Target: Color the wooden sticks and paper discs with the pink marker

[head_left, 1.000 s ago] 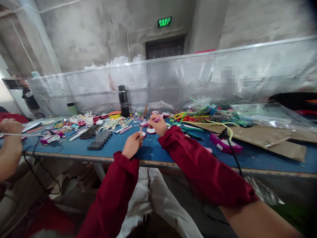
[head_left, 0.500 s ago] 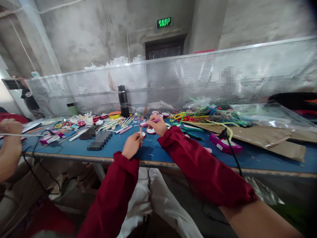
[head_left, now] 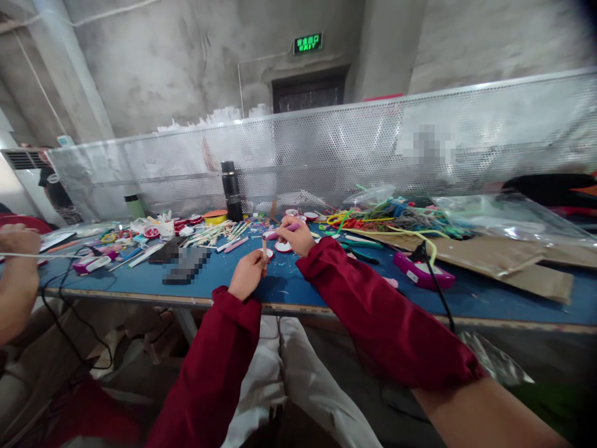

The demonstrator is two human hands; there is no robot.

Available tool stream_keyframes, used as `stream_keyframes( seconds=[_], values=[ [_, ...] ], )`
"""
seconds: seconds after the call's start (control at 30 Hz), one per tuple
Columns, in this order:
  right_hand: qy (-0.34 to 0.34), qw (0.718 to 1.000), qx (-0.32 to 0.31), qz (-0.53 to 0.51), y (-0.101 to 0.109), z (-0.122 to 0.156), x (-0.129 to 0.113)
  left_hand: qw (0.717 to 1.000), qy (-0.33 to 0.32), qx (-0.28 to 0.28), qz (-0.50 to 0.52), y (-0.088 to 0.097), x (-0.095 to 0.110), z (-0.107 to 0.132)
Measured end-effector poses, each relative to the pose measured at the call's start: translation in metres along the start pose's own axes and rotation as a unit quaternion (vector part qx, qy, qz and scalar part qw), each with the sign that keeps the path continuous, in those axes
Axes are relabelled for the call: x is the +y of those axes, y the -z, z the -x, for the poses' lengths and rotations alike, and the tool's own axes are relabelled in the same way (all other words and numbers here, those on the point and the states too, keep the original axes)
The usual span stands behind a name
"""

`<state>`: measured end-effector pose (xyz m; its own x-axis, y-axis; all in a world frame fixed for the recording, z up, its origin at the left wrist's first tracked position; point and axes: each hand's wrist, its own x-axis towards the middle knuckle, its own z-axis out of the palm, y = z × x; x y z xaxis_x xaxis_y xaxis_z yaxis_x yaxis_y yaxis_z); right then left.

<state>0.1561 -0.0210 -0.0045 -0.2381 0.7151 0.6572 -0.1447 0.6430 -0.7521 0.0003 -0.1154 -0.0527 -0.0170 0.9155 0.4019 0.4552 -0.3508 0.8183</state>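
Closed around the lower end of a thin, pale tan stick (head_left: 264,245) is my left hand (head_left: 248,272), with the stick upright above the fist. My right hand (head_left: 301,235) grips a purple pen-shaped tool (head_left: 291,228), its tip pointing left close to the top of the stick. Whether the tip touches the stick is too small to tell. Just beyond and beside the hands, small round white dishes with red rims (head_left: 282,247) lie on the blue table (head_left: 284,289). The fingertips of my left hand are partly hidden.
A purple box (head_left: 422,271) with a black cord stands right. Behind are tangled coloured cords (head_left: 401,214) and cardboard (head_left: 508,264). Left lie sticks (head_left: 209,234) and a phone-like dark slab (head_left: 186,266); a black bottle (head_left: 231,190) stands behind. A co-worker's hand (head_left: 18,249) holds a white strand.
The view has shifted very slightly. Both my hands keep their grips, the stick and the purple tool staying almost in place.
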Motion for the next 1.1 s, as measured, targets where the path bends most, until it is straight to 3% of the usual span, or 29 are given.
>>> stream_keyframes(
  seconds=[1.1],
  values=[
    [-0.007,0.999,0.024,0.022,0.0006,0.0005,-0.0047,1.0,-0.002,0.001,-0.004,0.0001,0.0014,-0.0001]
  ],
)
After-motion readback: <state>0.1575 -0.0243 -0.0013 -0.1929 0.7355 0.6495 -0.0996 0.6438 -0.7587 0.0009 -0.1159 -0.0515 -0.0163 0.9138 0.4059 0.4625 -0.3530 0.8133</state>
